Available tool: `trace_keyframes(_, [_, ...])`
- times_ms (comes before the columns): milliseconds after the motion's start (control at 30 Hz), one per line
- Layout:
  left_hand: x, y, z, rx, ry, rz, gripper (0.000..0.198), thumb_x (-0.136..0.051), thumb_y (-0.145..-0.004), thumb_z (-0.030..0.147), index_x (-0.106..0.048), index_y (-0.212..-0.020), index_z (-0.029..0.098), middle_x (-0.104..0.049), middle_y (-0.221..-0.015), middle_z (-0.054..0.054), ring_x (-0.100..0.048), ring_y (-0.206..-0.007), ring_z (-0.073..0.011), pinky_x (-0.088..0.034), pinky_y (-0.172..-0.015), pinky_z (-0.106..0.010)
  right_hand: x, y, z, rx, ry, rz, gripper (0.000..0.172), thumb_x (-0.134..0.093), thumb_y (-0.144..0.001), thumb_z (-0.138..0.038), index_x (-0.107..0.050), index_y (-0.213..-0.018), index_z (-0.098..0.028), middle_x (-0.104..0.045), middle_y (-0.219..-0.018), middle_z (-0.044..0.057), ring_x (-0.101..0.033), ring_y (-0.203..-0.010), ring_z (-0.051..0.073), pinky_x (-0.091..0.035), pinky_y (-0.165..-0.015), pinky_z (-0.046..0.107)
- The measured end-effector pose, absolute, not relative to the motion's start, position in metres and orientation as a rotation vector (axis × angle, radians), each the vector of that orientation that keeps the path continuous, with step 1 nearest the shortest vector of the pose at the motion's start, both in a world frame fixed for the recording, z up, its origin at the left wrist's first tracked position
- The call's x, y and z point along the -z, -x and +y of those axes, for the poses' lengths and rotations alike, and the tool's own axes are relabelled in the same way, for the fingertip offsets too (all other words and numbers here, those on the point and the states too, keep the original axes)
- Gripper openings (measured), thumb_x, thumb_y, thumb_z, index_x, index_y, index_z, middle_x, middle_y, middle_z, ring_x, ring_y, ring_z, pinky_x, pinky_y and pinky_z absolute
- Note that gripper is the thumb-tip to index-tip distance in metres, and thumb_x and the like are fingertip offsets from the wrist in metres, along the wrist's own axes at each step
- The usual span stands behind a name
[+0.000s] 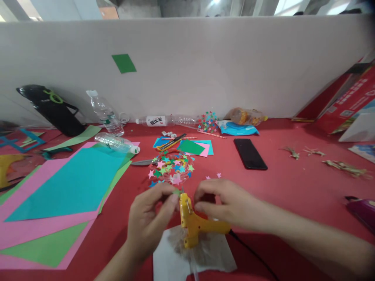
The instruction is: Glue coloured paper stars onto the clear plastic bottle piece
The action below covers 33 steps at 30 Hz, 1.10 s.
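My left hand (152, 218) pinches a small green paper star (177, 192) between thumb and forefinger, close by the nozzle of a yellow hot glue gun (191, 224). The gun lies on a stained white sheet (218, 255), its handle pointing right. Just right of its nozzle is my right hand (219, 199), fingers curled in; whatever they may hold is hidden. Beyond both hands sits a rounded, clear plastic piece (171, 168) covered with colourful paper stars. Two pink stars (218, 175) lie loose on the red tabletop (281, 195).
Coloured paper sheets (70, 183) spread at left under a plastic bottle (115, 143). Scissors (142, 162), a box cutter (172, 142) and a phone (250, 154) lie farther back. A white partition (187, 66) rises behind. The gun's black cord (252, 251) runs toward the front.
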<state>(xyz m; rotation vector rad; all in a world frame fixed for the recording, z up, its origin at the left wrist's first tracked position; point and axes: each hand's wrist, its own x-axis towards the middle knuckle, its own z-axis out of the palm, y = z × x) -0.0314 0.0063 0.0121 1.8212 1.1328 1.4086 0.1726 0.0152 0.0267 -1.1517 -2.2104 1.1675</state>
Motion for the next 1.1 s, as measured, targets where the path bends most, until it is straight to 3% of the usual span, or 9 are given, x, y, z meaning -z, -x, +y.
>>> trace_keyframes(67, [-0.014, 0.039, 0.014, -1.550, -1.677, 1.207, 0.017, -0.058, -0.081, 0.015, -0.064, -0.066, 0.021, -0.060, -0.052, 0.005, -0.052, -0.045, -0.0076, -0.041, -0.042, -0.016, -0.025, -0.175, 0.011, -0.840, 1.201, -2.556, 0.010, -0.061, -0.085, -0.024, -0.063, -0.092, -0.017, -0.064, -0.089, 0.003, -0.057, -0.075, 0.016, -0.039, -0.063, 0.028])
trace_keyframes(167, [-0.015, 0.052, 0.028, -1.707, -1.456, 1.314, 0.010, -0.063, -0.080, 0.020, -0.065, -0.070, 0.021, -0.063, -0.056, 0.005, -0.052, -0.046, -0.0076, -0.039, -0.041, -0.017, -0.017, -0.173, 0.001, -0.452, 1.158, -2.875, 0.023, -0.069, -0.078, -0.025, -0.063, -0.098, -0.014, -0.064, -0.096, 0.007, -0.058, -0.082, 0.022, -0.039, -0.064, 0.032])
trace_keyframes(300, [-0.012, 0.064, 0.043, -1.804, -1.289, 1.315, 0.009, -0.065, -0.079, 0.025, -0.064, -0.072, 0.019, -0.061, -0.057, 0.004, -0.049, -0.045, -0.0076, -0.036, -0.039, -0.019, -0.004, -0.166, -0.009, -0.258, 1.093, -2.992, 0.016, -0.062, -0.078, -0.017, -0.063, -0.094, -0.014, -0.064, -0.093, 0.008, -0.058, -0.081, 0.024, -0.036, -0.062, 0.034])
trace_keyframes(467, [-0.010, 0.066, 0.047, -1.768, -1.321, 1.336, 0.009, -0.062, -0.081, 0.022, -0.063, -0.074, 0.018, -0.061, -0.059, 0.003, -0.049, -0.046, -0.0070, -0.036, -0.040, -0.019, -0.006, -0.168, -0.010, -0.536, 1.280, -2.836, 0.022, -0.057, -0.073, -0.013, -0.061, -0.094, -0.016, -0.063, -0.094, 0.007, -0.058, -0.068, 0.019, -0.027, -0.053, 0.030])
trace_keyframes(700, [-0.009, 0.070, 0.046, -1.716, -1.364, 1.354, 0.008, -0.057, -0.084, 0.021, -0.061, -0.077, 0.018, -0.062, -0.064, 0.003, -0.050, -0.047, -0.0069, -0.036, -0.040, -0.020, -0.043, -0.184, 0.009, -1.095, 1.139, -2.426, 0.013, -0.065, -0.076, -0.026, -0.056, -0.084, -0.021, -0.059, -0.078, -0.003, -0.050, -0.062, 0.011, -0.033, -0.052, 0.022])
trace_keyframes(867, [-0.007, 0.059, 0.036, -1.583, -1.472, 1.382, 0.011, -0.058, -0.084, 0.022, -0.065, -0.079, 0.016, -0.064, -0.063, 0.002, -0.050, -0.047, -0.0065, -0.037, -0.042, -0.018, -0.049, -0.186, 0.010, -1.067, 1.125, -1.984, 0.026, -0.061, -0.084, -0.048, -0.056, -0.085, -0.022, -0.058, -0.083, 0.001, -0.055, -0.071, 0.015, -0.043, -0.060, 0.026])
trace_keyframes(1100, [-0.008, 0.043, 0.022, -1.430, -1.661, 1.315, 0.018, -0.056, -0.085, 0.023, -0.064, -0.070, 0.017, -0.067, -0.062, 0.001, -0.051, -0.047, -0.0068, -0.042, -0.044, -0.017, -0.038, -0.177, 0.002, -1.004, 1.132, -1.954, 0.035, -0.059, -0.084, -0.054, -0.055, -0.074, -0.021, -0.060, -0.077, 0.003, -0.055, -0.066, 0.016, -0.047, -0.060, 0.029])
